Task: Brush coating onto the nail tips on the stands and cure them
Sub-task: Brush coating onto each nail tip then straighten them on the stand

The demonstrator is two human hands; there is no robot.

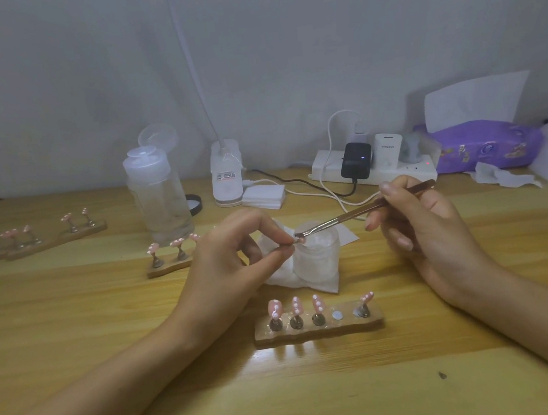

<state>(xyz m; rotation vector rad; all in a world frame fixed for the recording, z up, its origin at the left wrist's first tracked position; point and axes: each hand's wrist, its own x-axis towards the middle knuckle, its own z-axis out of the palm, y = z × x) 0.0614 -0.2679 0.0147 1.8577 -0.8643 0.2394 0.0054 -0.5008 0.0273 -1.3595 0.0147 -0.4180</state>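
My left hand point(238, 263) pinches a small nail tip point(293, 240) on its holder between thumb and fingers, above a frosted jar point(318, 253). My right hand point(416, 224) grips a thin brush point(362, 211) whose bristles touch that nail tip. In front of me a wooden stand point(318, 326) carries several pink dotted nail tips on metal pegs, with one bare round slot point(337, 315). A second stand point(169, 266) with pink tips sits behind my left hand, partly hidden by it.
More stands with tips point(55, 234) lie at the far left. A clear pump bottle point(158, 194), a white lamp base point(226, 175), cotton pads point(263, 197), a power strip with chargers point(374, 164) and a purple tissue pack point(485, 143) line the back. White tissue point(284, 275) lies under the jar.
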